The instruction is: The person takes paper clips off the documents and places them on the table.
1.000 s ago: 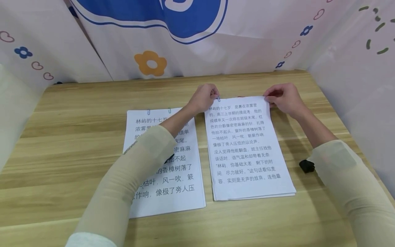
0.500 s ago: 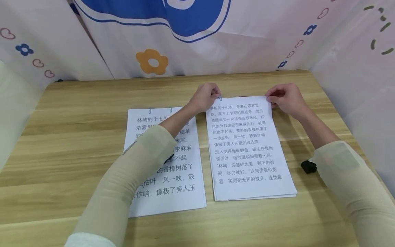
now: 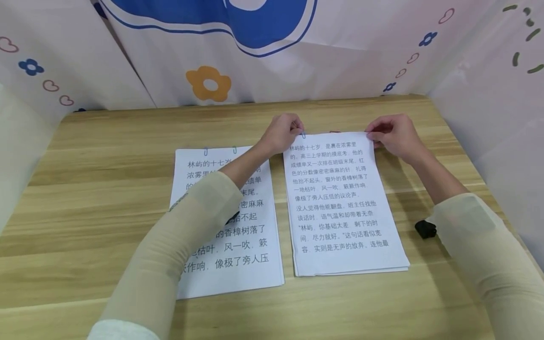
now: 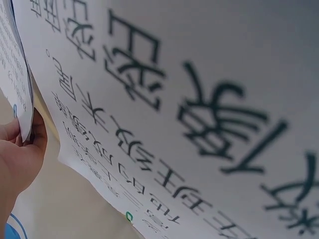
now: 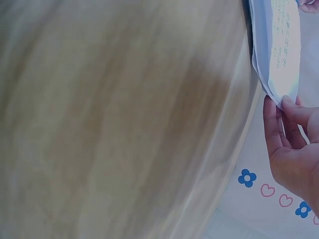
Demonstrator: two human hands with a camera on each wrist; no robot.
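Printed stack (image 3: 335, 203), right on table (image 3: 97, 189): far corners pinched by left hand (image 3: 281, 133) and right hand (image 3: 393, 136), apparently so pages sit even

Two hands (image 3: 282, 133) (image 3: 394, 134), two paper stacks (image 3: 344, 203) (image 3: 244, 243), probably four paper clips (image 3: 303, 135) (image 3: 335, 131) (image 3: 234, 149) (image 3: 206, 151).

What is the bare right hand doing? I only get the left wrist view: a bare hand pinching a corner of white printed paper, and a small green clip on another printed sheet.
Observer: In the head view, the right hand pinches the far right corner of the white printed paper stack that the left hand also holds.
Operator: Has the other white printed stack any clip besides the small green clip?
Observer: Yes, a small looped greyish clip on the same far edge.
Operator: Anything beside the beige right sleeve?
Observer: A small black object.
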